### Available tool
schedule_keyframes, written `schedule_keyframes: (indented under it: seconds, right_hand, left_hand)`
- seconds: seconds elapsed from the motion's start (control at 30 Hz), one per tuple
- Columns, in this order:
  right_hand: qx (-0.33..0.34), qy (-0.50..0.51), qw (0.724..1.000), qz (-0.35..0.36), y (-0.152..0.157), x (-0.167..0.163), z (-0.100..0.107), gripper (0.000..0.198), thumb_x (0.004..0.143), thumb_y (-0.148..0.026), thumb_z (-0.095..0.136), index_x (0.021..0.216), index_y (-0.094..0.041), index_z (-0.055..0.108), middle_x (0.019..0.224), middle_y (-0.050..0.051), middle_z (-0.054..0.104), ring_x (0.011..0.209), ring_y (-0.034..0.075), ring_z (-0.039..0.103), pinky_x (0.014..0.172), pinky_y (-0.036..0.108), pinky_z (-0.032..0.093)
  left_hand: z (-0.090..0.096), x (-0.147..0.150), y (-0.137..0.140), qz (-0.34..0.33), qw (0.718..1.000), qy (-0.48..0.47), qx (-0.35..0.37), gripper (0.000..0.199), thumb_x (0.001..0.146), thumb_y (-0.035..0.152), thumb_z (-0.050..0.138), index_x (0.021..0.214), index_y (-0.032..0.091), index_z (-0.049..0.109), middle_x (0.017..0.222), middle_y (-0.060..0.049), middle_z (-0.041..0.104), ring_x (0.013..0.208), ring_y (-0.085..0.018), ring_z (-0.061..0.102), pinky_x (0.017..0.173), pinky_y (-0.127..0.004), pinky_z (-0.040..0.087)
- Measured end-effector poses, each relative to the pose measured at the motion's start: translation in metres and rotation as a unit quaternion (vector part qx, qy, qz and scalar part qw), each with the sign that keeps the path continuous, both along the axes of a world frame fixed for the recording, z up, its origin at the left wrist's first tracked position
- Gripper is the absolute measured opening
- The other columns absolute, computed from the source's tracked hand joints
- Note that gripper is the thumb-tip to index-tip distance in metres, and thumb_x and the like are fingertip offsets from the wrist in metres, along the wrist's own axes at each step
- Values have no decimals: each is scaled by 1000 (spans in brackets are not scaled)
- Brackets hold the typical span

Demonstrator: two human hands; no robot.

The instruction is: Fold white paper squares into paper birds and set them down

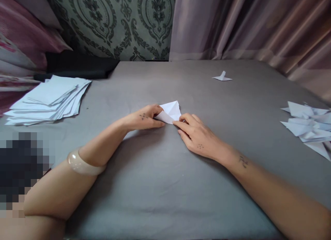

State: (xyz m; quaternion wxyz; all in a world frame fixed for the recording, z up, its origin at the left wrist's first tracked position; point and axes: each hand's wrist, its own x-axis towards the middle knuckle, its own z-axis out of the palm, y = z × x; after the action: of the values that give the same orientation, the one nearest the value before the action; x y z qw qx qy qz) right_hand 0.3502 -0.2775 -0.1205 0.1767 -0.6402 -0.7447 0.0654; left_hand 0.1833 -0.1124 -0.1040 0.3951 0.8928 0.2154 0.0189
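Observation:
A partly folded white paper (pixel 171 111) lies on the grey sheet (pixel 155 171) in the middle of the view. My left hand (pixel 143 118) rests on the sheet and pinches the paper's left edge between thumb and fingers. My right hand (pixel 196 135) lies flat beside it, its fingertips pressing on the paper's lower right corner. A pale bangle (pixel 84 164) sits on my left forearm.
A stack of flat white sheets (pixel 49 100) lies at the left. Several folded paper shapes (pixel 309 126) are piled at the right edge. One small folded piece (pixel 221 76) sits alone at the back. Curtains and a patterned wall close off the far side.

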Motion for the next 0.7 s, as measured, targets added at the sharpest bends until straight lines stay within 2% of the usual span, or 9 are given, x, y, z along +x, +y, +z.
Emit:
schedule_keyframes:
  seconds: [0.13,0.23,0.3,0.43,0.5,0.6,0.7]
  right_hand:
    - [1,14,1000,9,1,2,-1,34,93,-17,44,122,-18,62,114,11,56,101,23,51,85,37,48]
    - [0,19,1000,14,0,3,-2,35,94,-18,42,123,-19,62,113,12,56,102,24,51,85,38,48]
    - [4,24,1000,13,0,4,-3,36,94,-18,42,124,-20,62,113,12,56,102,24,52,85,39,48]
    - [15,42,999,17,1,5,-6,37,93,-18,43,125,-21,61,113,11,56,103,24,52,88,40,48]
    - [23,50,998,22,1,6,-7,37,93,-18,43,125,-22,61,113,10,56,104,24,51,88,40,48]
    - [29,55,998,25,2,7,-9,36,93,-17,43,123,-22,63,112,11,56,105,25,51,89,40,48]
    - [25,54,998,27,2,7,-8,35,93,-18,43,120,-21,65,110,11,56,103,24,51,88,40,47]
  left_hand:
    - [-3,-1,1,-16,998,-31,49,14,79,19,52,85,14,64,101,-5,58,74,-13,53,66,-26,42]
    - [-12,-2,3,-37,989,-91,109,16,82,19,52,90,15,65,104,-7,60,91,-18,57,83,-32,44]
    - [-17,-3,3,-39,978,-129,157,17,85,21,54,97,17,65,110,-8,61,105,-22,54,96,-38,40]
    - [-20,-2,0,-9,949,-155,274,20,90,28,56,108,22,63,127,-10,54,120,-27,45,103,-49,34]
    - [-20,-1,-3,26,928,-169,332,32,89,35,59,119,23,57,135,-13,46,124,-30,40,103,-51,32]
    - [-22,0,-6,55,904,-196,375,49,86,43,63,126,19,48,129,-16,47,117,-29,44,100,-48,36]
    - [-25,2,-9,21,907,-186,377,31,89,41,59,109,17,56,112,-13,56,101,-24,51,91,-42,42]
